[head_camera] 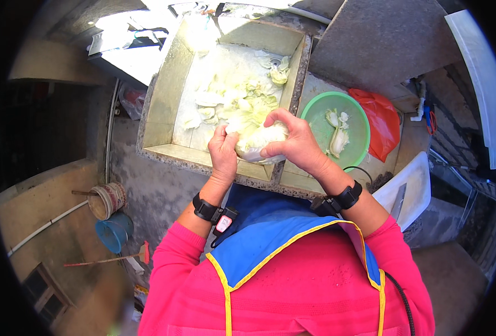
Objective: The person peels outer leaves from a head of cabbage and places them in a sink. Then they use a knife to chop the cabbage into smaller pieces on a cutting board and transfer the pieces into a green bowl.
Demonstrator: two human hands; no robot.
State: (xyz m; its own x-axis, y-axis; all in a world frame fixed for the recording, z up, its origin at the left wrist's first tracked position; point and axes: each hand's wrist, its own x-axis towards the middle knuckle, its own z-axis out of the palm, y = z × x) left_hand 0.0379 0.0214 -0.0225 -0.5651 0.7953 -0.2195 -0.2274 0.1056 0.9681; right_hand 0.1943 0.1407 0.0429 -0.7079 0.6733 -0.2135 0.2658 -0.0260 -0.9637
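Between my two hands is a pale head of cabbage (258,145), held over the near edge of a tiled sink (159,101). My left hand (224,149) grips its left side, with the thumb on top. On the right side, my right hand (292,138) is curled around it with thumb and fingers. Loose cabbage leaves (248,96) cover the sink floor beyond, partly washed out by glare. A small leafy cabbage piece (279,73) lies near the drain. To the right, a green plastic colander (367,138) contains several small cabbage pieces (339,140).
A red plastic bag (378,126) lies right of the colander. Nearer, a white board (420,185) bears a flat blade-like object (399,201). The sink's rough stone rim (302,71) divides it from the colander's basin. Buckets (114,231) stand low at left.
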